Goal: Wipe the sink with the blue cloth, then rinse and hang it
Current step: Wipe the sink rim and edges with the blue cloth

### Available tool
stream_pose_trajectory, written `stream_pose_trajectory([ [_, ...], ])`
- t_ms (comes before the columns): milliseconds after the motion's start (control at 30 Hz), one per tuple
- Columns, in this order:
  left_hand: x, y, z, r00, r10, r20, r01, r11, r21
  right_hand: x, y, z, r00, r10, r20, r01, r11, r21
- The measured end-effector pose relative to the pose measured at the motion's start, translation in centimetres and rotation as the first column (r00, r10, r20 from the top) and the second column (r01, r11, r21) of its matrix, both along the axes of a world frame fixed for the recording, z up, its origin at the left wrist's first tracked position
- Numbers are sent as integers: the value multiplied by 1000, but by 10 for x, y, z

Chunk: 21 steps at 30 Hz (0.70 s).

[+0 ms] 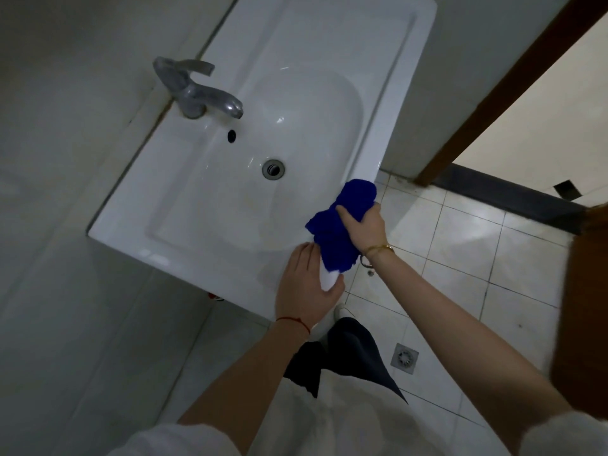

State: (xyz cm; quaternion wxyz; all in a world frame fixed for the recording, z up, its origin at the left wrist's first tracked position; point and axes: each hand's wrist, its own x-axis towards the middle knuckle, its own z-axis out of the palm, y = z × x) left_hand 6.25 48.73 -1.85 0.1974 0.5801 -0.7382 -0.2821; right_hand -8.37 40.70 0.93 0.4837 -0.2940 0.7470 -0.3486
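Head view; steep downward look; sink (250,179) close below

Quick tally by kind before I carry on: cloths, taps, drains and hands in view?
Cloths: 1, the blue cloth on the sink front rim.
Taps: 1, the metal tap.
Drains: 2, the sink drain and the floor drain.
Hands: 2, left hand, right hand.
Total: 6.
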Motion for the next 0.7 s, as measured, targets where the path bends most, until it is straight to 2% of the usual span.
stream_pose_trajectory([
  [100,1,2,-1,999,20,32,-19,1000,-2,-10,-18,3,1000,9,-5,-9,1000,7],
  [367,-10,-7,3,993,44,110,-41,999,-31,-33,-83,-12,995,-95,-40,92,994,-53],
  [567,-61,-65,15,991,81,106,-82,997,-2,-68,-131,-21,985,-26,-169,16,998,-58],
  [700,-104,-122,12,989,112,100,-120,990,72,-97,-173,-20,984,-8,-176,3,1000,-30],
])
